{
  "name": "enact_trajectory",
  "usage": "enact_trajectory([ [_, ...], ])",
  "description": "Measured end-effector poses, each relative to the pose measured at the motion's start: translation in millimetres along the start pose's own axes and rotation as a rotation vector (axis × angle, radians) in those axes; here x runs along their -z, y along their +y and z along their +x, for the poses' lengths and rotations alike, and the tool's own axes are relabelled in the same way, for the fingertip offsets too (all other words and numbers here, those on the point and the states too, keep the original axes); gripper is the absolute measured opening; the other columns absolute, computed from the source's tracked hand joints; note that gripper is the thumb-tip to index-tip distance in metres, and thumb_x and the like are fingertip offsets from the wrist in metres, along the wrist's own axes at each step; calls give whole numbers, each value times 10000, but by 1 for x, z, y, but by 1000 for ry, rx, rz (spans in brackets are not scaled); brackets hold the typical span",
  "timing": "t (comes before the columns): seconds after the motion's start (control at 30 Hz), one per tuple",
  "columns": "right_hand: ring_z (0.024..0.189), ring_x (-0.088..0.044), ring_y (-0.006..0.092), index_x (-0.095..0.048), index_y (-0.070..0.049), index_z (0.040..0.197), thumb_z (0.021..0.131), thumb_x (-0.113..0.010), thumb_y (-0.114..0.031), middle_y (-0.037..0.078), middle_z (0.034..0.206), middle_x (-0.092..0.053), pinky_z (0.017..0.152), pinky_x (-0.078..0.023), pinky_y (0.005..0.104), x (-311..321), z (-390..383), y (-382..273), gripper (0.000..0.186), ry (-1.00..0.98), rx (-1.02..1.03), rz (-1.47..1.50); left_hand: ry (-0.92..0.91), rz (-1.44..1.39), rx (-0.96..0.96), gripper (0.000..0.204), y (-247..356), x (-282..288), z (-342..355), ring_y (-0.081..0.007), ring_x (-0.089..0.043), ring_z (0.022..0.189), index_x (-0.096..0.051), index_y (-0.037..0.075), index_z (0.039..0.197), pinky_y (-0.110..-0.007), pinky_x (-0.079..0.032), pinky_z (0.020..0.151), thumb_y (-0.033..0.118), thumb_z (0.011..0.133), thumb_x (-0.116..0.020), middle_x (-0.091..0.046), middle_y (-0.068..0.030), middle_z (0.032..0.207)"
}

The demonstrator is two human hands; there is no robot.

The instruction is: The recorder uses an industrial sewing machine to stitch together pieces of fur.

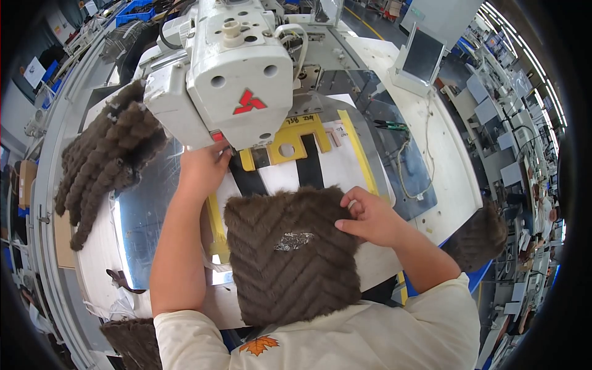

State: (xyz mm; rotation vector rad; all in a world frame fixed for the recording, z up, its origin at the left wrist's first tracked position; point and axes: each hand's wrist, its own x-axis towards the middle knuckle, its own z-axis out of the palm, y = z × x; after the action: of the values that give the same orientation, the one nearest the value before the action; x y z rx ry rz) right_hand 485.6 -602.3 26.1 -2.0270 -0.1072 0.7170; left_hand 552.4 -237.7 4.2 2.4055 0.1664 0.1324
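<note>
A white tabletop [456,185] spreads before you, a white sewing machine [240,80] over its middle. Beyond its far left corner, a blue bin [125,19] holds dark items too small to identify. A brown fur cloth [296,277], ridged in chevrons, with a crinkly silver patch [294,241], crosses the near edge. Your right hand [375,219] touches its upper right side, thumb and forefinger apart. Your left hand [200,171] reaches beneath the machine's head; you cannot tell whether its fingers pinch anything.
</note>
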Motion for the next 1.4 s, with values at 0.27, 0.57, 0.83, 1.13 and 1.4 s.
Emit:
enact_trajectory([
  [0.27, 649, -500, 59, -609, -24, 1121, 869, -760, -58, -24, 708, -527, 601, -406, 251, 6, 16, 14, 295, 144, 79, 20, 268, 129, -198, 274, -23, -13, 8, -448, -662, 1030, -740, 46, 1105, -507, -530, 900, 256, 983, -614, -735, -207, 930],
  [0.57, 691, -518, 63, -644, -6, 1090, 870, -741, -8, -25, 742, -575, 647, -445, 256, 21, 54, 4, 241, 238, 158, 74, -106, 429, 185, 445, 22, 13, -22, -421, -707, 855, -753, -20, 927, -475, -552, 786, 418, 958, -677, -727, -227, 854],
  [0.83, 778, -670, 214, -687, -6, 1041, 836, -774, -84, 113, 833, -694, 738, -530, 357, 16, 68, -3, 236, 325, 138, -154, -431, 507, 45, 574, 56, 19, -51, -424, -710, 848, -737, -40, 822, -485, -562, 774, 527, 903, -710, -725, -231, 834],
  [1.13, 903, -709, 351, -703, 2, 1081, 855, -733, -168, 187, 920, -727, 836, -553, 426, 18, 58, -21, 284, 251, 148, -328, -272, 228, 27, 239, 46, 1, -50, -439, -664, 749, -670, -46, 837, -479, -524, 700, 189, 837, -715, -668, -260, 779],
  [1.4, 854, -683, 333, -683, -3, 1124, 840, -718, -144, 182, 878, -697, 783, -532, 430, 13, 51, -21, 318, 283, 194, -350, -177, 512, -158, 148, 58, -8, -71, -426, -712, 758, -607, -17, 930, -506, -579, 717, 128, 917, -634, -702, -236, 775],
])
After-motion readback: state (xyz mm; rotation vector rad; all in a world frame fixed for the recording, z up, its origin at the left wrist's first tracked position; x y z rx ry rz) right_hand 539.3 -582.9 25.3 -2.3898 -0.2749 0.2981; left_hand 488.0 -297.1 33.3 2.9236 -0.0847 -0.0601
